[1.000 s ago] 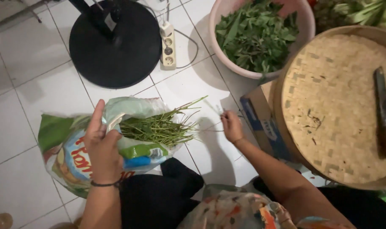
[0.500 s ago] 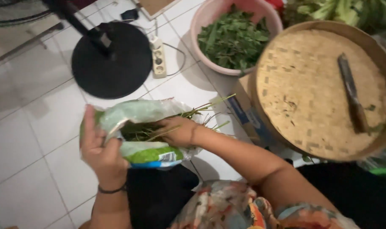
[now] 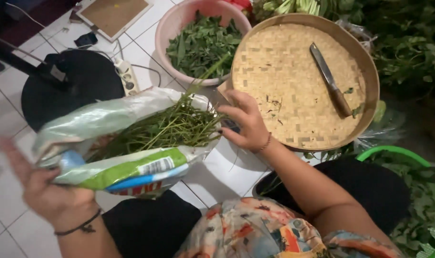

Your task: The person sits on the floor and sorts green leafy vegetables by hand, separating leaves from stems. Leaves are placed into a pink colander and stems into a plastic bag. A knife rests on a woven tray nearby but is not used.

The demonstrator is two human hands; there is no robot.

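My left hand [image 3: 48, 193] grips the near end of a green, white and blue plastic bag [image 3: 127, 167] and holds it off the floor. A bundle of thin green stems [image 3: 165, 129] lies in the bag's open mouth and sticks out to the right. My right hand [image 3: 246, 122] is at the bag's mouth, its fingers curled on the rim and the stem ends. The left hand is blurred.
A round woven bamboo tray [image 3: 284, 91] with a knife [image 3: 331, 81] on it sits to the right. A pink basin [image 3: 172, 33] of green leaves stands behind. A black round fan base [image 3: 79, 86], a power strip [image 3: 124, 74], a green basket [image 3: 408, 162] and piled greens [image 3: 408, 52] surround me.
The bag has been lifted from the floor and brought closer. My right hand moved from the stems onto the bag's mouth. The view shifted right.
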